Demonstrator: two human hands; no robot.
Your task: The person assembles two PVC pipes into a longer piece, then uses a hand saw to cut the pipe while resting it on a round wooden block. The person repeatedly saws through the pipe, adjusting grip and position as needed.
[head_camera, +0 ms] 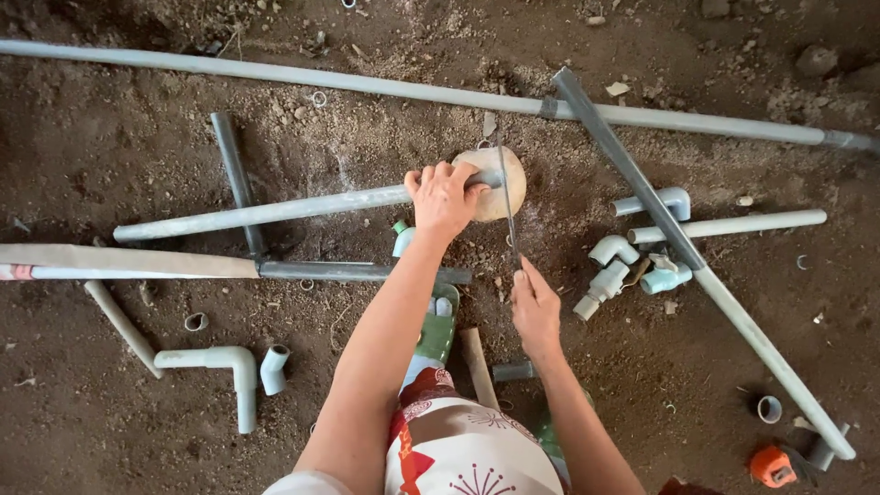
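— While her left hand (444,194) clamps down on that pipe (266,212), fingers curled tight over its end, see where it rests? Right on the stone (506,188), just above the middle of the frame.

— And the right hand (535,312)?

— Below it, fingers pinched together round the lower end of a thin saw blade (509,211). The blade runs up from that hand and crosses the pipe's end at the stone's near edge.

— The pipe stretches off left?

— Yes, slanting slightly down toward the left edge. Under it lies a dark pipe (236,179), set upright in the frame, meeting another dark length (362,272) that runs across.

— What's near her feet?

— A green sandal (438,332) beneath the left forearm, a wooden handle (478,367) beside it, a short pipe stub (513,370) by the right wrist.

— Further out?

— Elbows and fittings (616,266) clustered at right centre, a long pipe (412,90) across the top, another (697,261) crossing it diagonally down to the lower right. Bent pipe (229,367) at lower left. Orange tool (772,466) in the lower right corner. All on bare dirt (110,156).
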